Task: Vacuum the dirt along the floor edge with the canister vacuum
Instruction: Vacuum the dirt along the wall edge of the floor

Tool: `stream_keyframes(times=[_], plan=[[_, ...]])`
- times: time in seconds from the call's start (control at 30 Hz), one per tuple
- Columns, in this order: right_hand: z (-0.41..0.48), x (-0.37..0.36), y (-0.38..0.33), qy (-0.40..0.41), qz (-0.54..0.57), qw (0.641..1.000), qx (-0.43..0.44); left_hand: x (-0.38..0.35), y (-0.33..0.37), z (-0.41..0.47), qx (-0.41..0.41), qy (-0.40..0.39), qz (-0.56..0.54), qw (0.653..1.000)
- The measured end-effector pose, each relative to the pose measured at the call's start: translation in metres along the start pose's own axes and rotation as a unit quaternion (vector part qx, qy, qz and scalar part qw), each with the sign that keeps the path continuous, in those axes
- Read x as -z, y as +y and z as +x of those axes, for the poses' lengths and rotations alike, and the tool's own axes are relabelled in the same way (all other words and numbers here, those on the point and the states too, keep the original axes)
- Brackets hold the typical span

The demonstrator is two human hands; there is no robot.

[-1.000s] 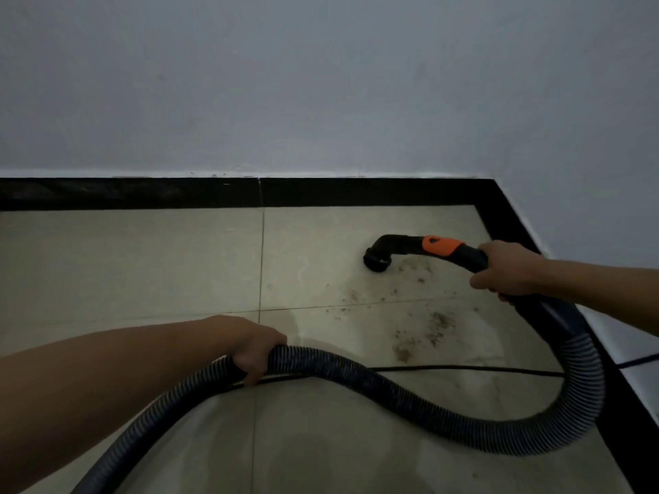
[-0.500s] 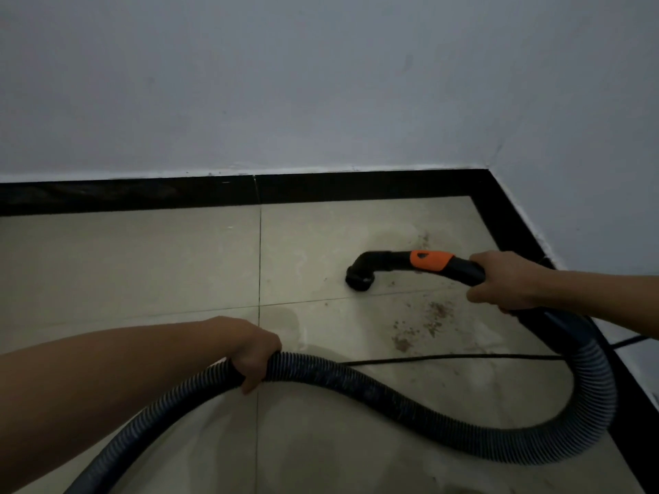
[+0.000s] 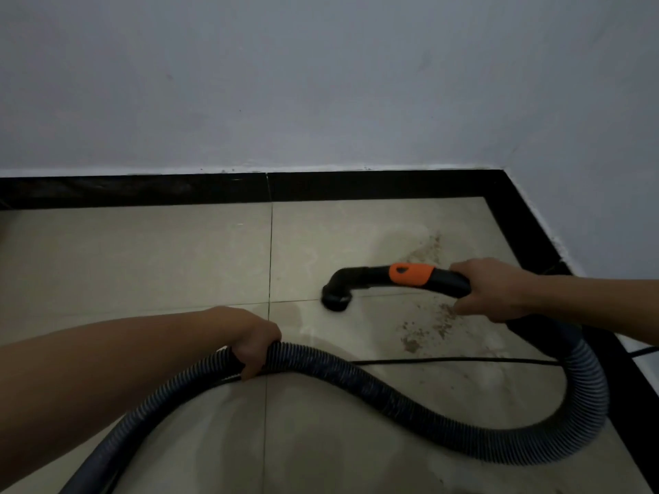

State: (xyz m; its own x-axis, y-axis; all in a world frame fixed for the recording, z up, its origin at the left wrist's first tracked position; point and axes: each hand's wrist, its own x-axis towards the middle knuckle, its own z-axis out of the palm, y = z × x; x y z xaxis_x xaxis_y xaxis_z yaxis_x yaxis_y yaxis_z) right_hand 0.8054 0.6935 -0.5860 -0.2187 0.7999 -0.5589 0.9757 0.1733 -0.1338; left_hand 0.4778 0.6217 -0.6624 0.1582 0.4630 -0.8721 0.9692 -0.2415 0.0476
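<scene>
My right hand (image 3: 494, 288) grips the black vacuum handle (image 3: 445, 278) just behind its orange collar (image 3: 412, 273). The bent nozzle (image 3: 335, 297) points down and its mouth touches the beige floor tile at a grout line. My left hand (image 3: 255, 338) holds the ribbed black hose (image 3: 392, 390), which loops right and back up to the handle. Brown dirt (image 3: 424, 328) lies on the tile below the handle, and a fainter patch of dirt (image 3: 429, 249) lies behind it toward the corner. The canister is out of view.
A black skirting band (image 3: 142, 190) runs along the far wall and turns down the right wall at the corner (image 3: 499, 183). A thin black power cord (image 3: 445, 360) lies across the tile under the hose loop. White walls rise behind.
The nozzle has slid left and toward me across the tile, from beside the far dirt patch to the grout line. My left hand keeps its hold on the hose.
</scene>
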Motion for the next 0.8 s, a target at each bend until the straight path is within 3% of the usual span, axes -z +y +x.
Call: stream_keyframes(times=[0.1,0.23,0.43,0.6,0.8], plan=[[0.008,0.001,-0.007,0.041,-0.024,0.999,-0.002,-0.002,-0.003,0.002,0.009,-0.018,0.013,1.000],[0.019,0.014,-0.009,0.100,0.040,0.992,-0.062,-0.006,-0.011,0.005,0.010,-0.031,-0.017,0.999],[0.009,-0.003,-0.013,0.012,0.021,1.000,-0.012,-0.007,-0.012,0.004,0.010,-0.034,-0.016,0.999],[0.012,0.010,-0.009,0.086,0.049,0.993,-0.070,-0.009,-0.011,0.006,0.011,-0.039,-0.025,0.999],[-0.001,-0.009,-0.026,0.002,-0.003,0.999,0.031,-0.004,-0.009,0.002,0.015,-0.022,-0.005,1.000]])
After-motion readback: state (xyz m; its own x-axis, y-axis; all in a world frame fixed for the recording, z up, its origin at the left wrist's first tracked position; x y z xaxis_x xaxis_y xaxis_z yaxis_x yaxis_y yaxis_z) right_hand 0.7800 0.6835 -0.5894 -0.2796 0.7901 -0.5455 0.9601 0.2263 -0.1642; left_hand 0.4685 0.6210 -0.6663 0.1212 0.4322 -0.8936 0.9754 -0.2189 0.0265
